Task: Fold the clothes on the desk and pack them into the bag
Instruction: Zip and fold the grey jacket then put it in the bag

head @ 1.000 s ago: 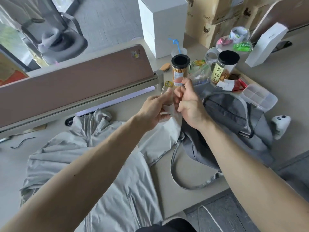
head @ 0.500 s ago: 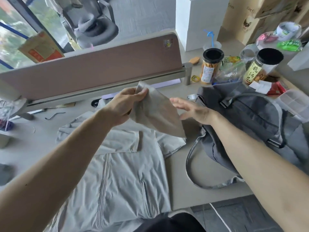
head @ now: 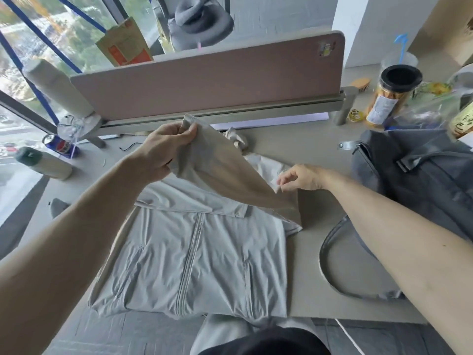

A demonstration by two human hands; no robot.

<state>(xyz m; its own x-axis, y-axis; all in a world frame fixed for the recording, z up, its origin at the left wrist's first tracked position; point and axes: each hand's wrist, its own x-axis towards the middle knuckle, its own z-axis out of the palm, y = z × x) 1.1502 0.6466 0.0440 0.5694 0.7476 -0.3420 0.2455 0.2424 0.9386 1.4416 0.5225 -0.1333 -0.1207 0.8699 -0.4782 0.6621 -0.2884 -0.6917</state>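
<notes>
A light grey zip jacket (head: 194,265) lies face up on the desk (head: 314,278), its hem hanging over the front edge. My left hand (head: 163,152) grips the cuff of its right sleeve (head: 230,175) and holds it lifted above the chest. My right hand (head: 302,178) pinches the same sleeve's edge near the shoulder, fingers curled. The other sleeve lies folded across the chest. A dark grey bag (head: 414,175) sits on the desk to the right, its strap (head: 332,265) looping toward the front edge.
A brown divider panel (head: 204,80) runs along the desk's back. Two jars with black lids, one (head: 391,98), plastic bags and a small brush crowd the back right. A bottle (head: 43,162) lies at the left. A white cable hangs off the front edge.
The view swung left. My left hand has carried the sleeve cuff further left across the jacket. My right hand dropped from flat beside the sleeve to pinching its edge near the shoulder.
</notes>
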